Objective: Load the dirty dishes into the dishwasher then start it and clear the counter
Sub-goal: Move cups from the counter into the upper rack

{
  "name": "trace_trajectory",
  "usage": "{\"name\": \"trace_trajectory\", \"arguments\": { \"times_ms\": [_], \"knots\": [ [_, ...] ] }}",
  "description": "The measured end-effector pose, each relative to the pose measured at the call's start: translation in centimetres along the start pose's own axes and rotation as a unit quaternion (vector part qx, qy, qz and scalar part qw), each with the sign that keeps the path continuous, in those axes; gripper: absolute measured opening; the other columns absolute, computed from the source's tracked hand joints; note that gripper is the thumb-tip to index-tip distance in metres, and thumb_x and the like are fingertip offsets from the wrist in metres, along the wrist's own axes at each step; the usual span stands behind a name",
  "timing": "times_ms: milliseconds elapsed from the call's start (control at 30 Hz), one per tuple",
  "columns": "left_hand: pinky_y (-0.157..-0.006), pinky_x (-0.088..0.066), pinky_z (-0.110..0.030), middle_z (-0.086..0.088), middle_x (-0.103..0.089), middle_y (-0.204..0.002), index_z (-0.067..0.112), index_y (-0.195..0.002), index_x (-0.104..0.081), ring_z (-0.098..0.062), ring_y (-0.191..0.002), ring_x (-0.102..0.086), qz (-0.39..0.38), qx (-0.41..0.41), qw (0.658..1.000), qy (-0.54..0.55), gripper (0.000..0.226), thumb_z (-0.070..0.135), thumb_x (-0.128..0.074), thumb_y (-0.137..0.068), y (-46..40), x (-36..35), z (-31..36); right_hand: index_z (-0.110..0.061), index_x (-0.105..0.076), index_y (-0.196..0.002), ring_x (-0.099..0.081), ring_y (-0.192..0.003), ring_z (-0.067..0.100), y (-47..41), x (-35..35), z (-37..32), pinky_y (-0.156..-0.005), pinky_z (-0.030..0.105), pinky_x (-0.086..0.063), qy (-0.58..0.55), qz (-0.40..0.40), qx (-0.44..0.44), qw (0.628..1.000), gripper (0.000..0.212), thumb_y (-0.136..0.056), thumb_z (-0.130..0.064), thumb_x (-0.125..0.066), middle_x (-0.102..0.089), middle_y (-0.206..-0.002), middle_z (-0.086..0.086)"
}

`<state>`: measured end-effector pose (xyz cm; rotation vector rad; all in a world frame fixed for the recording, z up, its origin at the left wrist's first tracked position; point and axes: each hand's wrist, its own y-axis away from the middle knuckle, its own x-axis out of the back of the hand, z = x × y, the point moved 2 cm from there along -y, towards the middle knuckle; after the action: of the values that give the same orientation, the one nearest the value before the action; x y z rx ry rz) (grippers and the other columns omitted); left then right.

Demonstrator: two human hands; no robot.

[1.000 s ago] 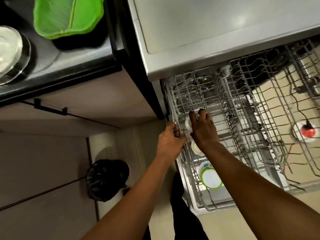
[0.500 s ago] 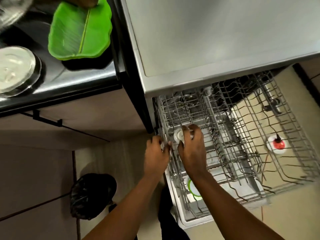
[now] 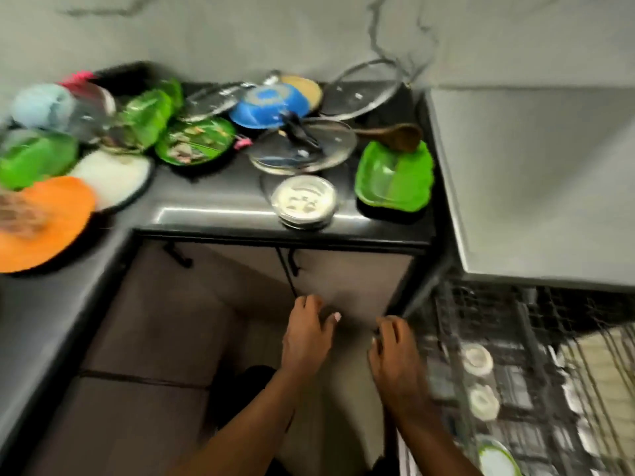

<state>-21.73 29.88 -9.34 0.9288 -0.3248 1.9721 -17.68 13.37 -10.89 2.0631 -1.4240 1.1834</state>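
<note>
The view is blurred by motion. My left hand and my right hand hang empty with fingers apart, in front of the cabinet and just left of the pulled-out dishwasher rack. Two small white cups and a green-rimmed plate sit in the rack. On the black counter lie dirty dishes: a small steel bowl near the front edge, a green leaf-shaped tray, a glass lid, a blue bowl, a green plate, an orange plate.
The dishwasher's grey top stands to the right of the counter. A wooden spoon rests on the green tray. A second glass lid leans at the back wall. Cabinet doors with black handles are below the counter.
Both hands have let go of the white cup and rack and drawn back to the left. The view has swung up and left from the rack to the counter.
</note>
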Motion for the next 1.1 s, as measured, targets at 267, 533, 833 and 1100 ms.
{"name": "trace_trajectory", "arguments": {
  "times_ms": [267,533,833,1100],
  "knots": [
    [-0.086,-0.048,-0.030,0.004,-0.052,-0.108,0.019,-0.111,-0.056,-0.013,-0.099,-0.054,0.199,0.015,0.980,0.022,0.028,0.035,-0.064,-0.090,-3.5,18.0,-8.8,-0.017,-0.052,-0.124,-0.057,-0.100,0.022,-5.4,-6.9,-17.8,-0.085,0.038,-0.053,-0.055,-0.045,0.155,0.985,0.036,-0.089,-0.016,-0.055,-0.049,-0.119,0.002],
    [-0.086,-0.047,-0.033,-0.001,-0.053,-0.113,0.017,-0.113,-0.055,-0.019,-0.105,-0.053,0.332,0.111,0.937,0.003,0.032,0.031,-0.068,-0.087,-3.0,31.4,-17.5,-0.015,-0.051,-0.129,-0.059,-0.102,0.023,-9.1,-12.6,-32.5,-0.085,0.041,-0.054,-0.096,-0.092,0.268,0.954,0.041,-0.089,-0.023,-0.058,-0.050,-0.122,0.006],
    [-0.093,-0.043,-0.039,-0.015,-0.051,-0.127,0.005,-0.125,-0.051,-0.030,-0.116,-0.050,0.305,0.229,0.923,-0.053,0.059,0.037,-0.075,-0.081,-8.9,40.2,-23.0,-0.008,-0.039,-0.141,-0.047,-0.123,0.028,-16.3,-18.3,-44.3,-0.102,0.040,-0.043,-0.098,-0.175,0.336,0.920,0.065,-0.087,-0.032,-0.068,-0.047,-0.134,0.012],
    [-0.090,-0.043,-0.037,-0.012,-0.054,-0.120,0.010,-0.121,-0.058,-0.028,-0.112,-0.050,0.169,0.299,0.922,-0.178,0.066,0.052,-0.075,-0.074,-12.6,39.9,-25.8,-0.009,-0.012,-0.152,-0.029,-0.138,0.034,-23.3,-25.0,-53.0,-0.110,0.042,-0.029,-0.033,-0.250,0.411,0.876,0.094,-0.085,-0.042,-0.068,-0.022,-0.152,0.018]
  ]
}}
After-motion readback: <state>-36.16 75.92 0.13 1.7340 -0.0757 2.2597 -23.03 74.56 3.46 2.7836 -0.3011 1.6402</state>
